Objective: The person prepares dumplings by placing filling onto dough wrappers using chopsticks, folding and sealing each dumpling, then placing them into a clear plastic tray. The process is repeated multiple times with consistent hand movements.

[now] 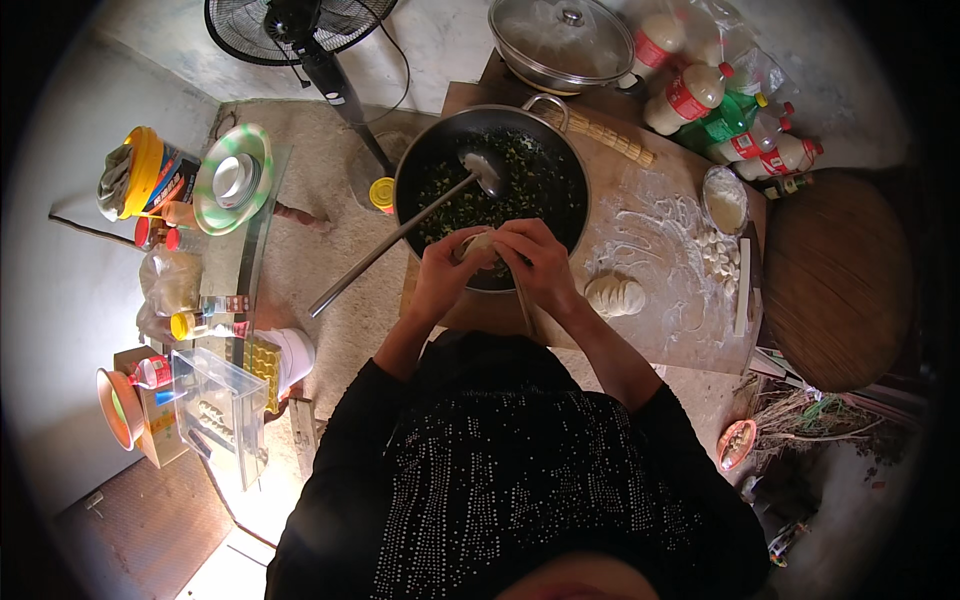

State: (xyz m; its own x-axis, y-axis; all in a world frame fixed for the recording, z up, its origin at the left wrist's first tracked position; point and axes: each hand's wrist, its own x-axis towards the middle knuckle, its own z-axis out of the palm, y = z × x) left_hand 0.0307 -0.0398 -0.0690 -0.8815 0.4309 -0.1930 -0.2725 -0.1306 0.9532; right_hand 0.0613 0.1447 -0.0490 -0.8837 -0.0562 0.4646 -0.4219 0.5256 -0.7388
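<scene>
Both of my hands meet over the near part of a dark wok (420,150) that holds chopped green filling (517,150). A small piece of pale dough (475,244) is pinched between the fingers of my left hand (450,266) and my right hand (538,259). A thin wooden stick, perhaps chopsticks (523,300), hangs down from my right hand. In the wok rests a metal ladle (405,232), its long handle sticking out to the lower left. Right of the wok, a stack of dough wrappers (615,295) lies on the floured board (675,330).
At the board's right are small dough pieces (718,259), a bowl of flour (725,199) and a white strip (742,287). A lidded pan (562,45), a straw brush (611,141) and several bottles (686,97) stand behind. At left are a fan (300,30) and a glass table (262,225).
</scene>
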